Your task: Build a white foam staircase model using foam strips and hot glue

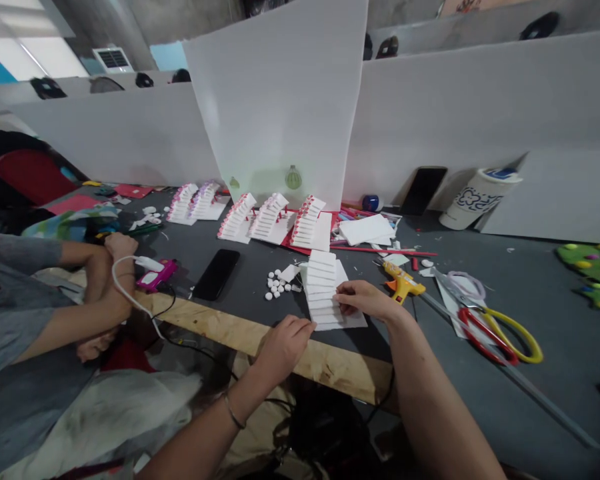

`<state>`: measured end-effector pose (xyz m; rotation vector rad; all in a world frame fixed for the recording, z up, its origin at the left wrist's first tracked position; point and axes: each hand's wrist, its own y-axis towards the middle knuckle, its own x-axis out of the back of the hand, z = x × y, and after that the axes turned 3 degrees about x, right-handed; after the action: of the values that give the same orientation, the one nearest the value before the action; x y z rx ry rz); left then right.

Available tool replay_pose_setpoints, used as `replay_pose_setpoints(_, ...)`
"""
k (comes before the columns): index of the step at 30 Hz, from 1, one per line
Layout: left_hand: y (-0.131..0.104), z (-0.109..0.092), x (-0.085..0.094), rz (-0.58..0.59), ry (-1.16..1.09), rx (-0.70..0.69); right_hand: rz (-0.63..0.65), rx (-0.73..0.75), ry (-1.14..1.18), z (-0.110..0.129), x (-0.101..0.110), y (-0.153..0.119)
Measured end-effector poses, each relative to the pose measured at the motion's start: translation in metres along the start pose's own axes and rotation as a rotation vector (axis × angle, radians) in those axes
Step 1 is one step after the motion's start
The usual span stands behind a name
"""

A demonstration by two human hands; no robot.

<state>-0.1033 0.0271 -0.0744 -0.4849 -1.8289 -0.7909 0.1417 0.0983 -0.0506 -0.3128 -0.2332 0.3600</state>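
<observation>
A small white model staircase [323, 283] on a flat white base stands near the table's front edge. At its front left corner, my left hand [286, 341] has its fingers pressed together, fingertips on the base's edge. My right hand [367, 299] is curled in a pinch against the right side of the steps; whatever may be between its fingertips is hidden. Several small white round pieces [276, 287] lie in a cluster left of the staircase. Behind it stand white staircases with red edging [307, 223] on white bases.
Right of my right hand lie a yellow glue gun [401, 280] and scissors [500, 333] with red and yellow handles. A black phone [217, 275] lies to the left, near a co-worker's arms [87, 287]. A white cup [477, 199] and white board [280, 100] stand behind.
</observation>
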Motion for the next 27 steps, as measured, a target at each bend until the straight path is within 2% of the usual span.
replay_pose_setpoints(4, -0.0009, -0.0014, 0.0003, -0.059, -0.067, 0.030, 0.011, -0.009, -0.004, -0.0004, 0.0015, -0.0008)
replay_pose_setpoints(18, -0.0014, -0.0002, -0.0040, -0.013, -0.087, 0.062, -0.034, -0.017, 0.043, 0.0019, 0.0004, -0.0020)
replay_pose_setpoints(27, -0.0007, -0.0029, -0.0015, -0.076, -0.010, 0.060, -0.032, -0.013, 0.052, 0.0011, -0.0005, -0.0009)
